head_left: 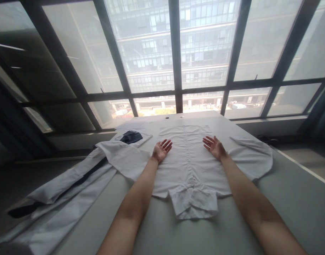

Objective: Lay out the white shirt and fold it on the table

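Note:
A white shirt point(189, 152) lies spread out, its buttoned front facing up and its collar toward me. Its sleeves reach out to both sides. My left hand point(161, 150) is over the left part of the shirt, palm up with fingers spread and nothing in it. Over the right part, near the sleeve, my right hand point(214, 147) is also palm up, its fingers apart and empty. Whether either hand touches the cloth is hard to tell.
The shirt rests on a pale table point(284, 212). More white cloth with dark bands point(79, 184) hangs over the left side, a dark folded piece point(131, 137) near its top. Large windows point(149, 46) stand beyond the far edge.

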Tool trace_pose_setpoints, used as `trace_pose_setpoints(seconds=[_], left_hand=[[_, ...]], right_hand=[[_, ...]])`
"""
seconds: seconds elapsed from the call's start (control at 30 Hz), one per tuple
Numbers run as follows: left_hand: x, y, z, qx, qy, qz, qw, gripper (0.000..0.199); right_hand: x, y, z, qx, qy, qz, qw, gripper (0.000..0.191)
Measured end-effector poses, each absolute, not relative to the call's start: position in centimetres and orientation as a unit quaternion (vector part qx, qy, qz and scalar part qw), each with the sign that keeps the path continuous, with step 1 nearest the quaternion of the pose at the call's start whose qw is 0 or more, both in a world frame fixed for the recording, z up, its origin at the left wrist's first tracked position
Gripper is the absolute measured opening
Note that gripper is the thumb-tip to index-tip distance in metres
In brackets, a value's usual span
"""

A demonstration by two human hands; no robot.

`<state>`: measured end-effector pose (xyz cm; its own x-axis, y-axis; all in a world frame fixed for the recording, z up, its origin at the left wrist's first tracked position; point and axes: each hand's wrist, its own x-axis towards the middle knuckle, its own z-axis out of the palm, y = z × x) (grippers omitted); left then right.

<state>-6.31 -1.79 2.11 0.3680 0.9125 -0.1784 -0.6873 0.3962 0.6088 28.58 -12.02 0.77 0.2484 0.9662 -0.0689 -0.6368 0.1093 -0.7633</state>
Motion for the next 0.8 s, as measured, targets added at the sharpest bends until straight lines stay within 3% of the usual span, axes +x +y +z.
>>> trace_pose_setpoints(seconds=[0.33, 0.8], left_hand=[[-5.8, -3.0, 2.1, 0.314, 0.230, 0.493, 0.778, 0.034], [-6.3, -2.8, 2.0, 0.111, 0.237, 0.575, 0.775, 0.021]], right_hand=[[28.4, -12.2, 0.7, -0.341, -0.235, 0.567, 0.712, 0.046], [28.7, -10.9, -0.2, -0.416, -0.147, 0.499, 0.746, 0.038]])
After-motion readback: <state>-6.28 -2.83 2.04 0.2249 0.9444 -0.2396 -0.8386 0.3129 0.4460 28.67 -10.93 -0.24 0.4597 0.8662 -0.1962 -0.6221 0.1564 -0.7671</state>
